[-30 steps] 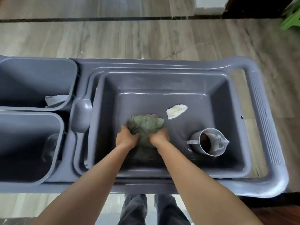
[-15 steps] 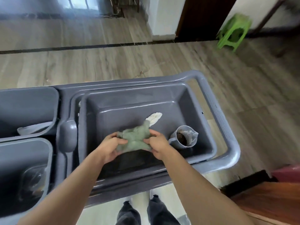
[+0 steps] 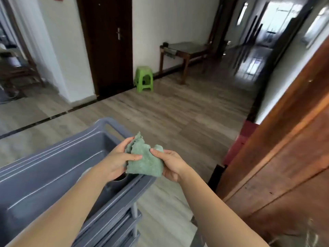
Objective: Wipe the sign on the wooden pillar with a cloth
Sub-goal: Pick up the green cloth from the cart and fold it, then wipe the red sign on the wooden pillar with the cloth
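No readable writing or brand anywhere, just blur. 1 green cloth [image 3: 145,157], bunched up over the corner of 1 grey cart [image 3: 53,168]. 2 hands on it: left hand [image 3: 118,160] with grip clenched on the cloth's left edge, right hand [image 3: 171,164] pinching the right side. 1 green stool [image 3: 143,78] by 1 dark door [image 3: 108,43]. Wood panelling [image 3: 288,139] on the right.

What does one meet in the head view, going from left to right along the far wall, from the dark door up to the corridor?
dark door → green stool → wooden table → corridor
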Demonstrator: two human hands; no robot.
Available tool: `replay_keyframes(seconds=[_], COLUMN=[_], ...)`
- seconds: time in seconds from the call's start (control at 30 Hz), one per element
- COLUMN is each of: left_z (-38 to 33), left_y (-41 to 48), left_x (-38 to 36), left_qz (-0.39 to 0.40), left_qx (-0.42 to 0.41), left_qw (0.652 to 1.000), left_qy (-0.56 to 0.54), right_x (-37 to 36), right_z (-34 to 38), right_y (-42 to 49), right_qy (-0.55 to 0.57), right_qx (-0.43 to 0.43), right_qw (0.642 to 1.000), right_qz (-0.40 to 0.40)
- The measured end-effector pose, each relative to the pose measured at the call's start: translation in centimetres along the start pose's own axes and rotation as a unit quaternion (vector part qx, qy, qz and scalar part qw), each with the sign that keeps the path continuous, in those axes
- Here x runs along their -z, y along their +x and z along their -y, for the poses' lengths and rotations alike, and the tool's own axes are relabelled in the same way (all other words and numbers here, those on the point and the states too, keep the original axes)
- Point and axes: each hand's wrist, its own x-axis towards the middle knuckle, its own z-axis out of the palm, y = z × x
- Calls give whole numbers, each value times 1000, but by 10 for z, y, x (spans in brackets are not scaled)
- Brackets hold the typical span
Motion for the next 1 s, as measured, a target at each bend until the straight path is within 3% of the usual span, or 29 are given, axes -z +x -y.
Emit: replay_keyframes(seconds=[0.2, 0.33, 0.47, 0.73, 1.0], left_z=[-3, -27, -65, -147, -257], left_y=[34, 27, 8, -6, 9], left_x=[-257, -426, -554, -701, -765], left_qz=[133, 250, 330, 417, 401], left_qx=[-37, -120, -189, -305, -451], left_qw=[989, 955, 919, 850, 785], left_qy=[48, 102, 107, 106, 138], right_x=[180, 266, 303, 326, 315], right_z=[87, 154, 218, 317, 430], right_y=[-165, -298, -412, -529, -565], right_qy=[51, -15, -81, -178, -271], right_qx=[185, 314, 383, 455, 515], right_qw=[976, 925, 868, 776, 672], right_qz=[-106, -211, -306, -399, -459])
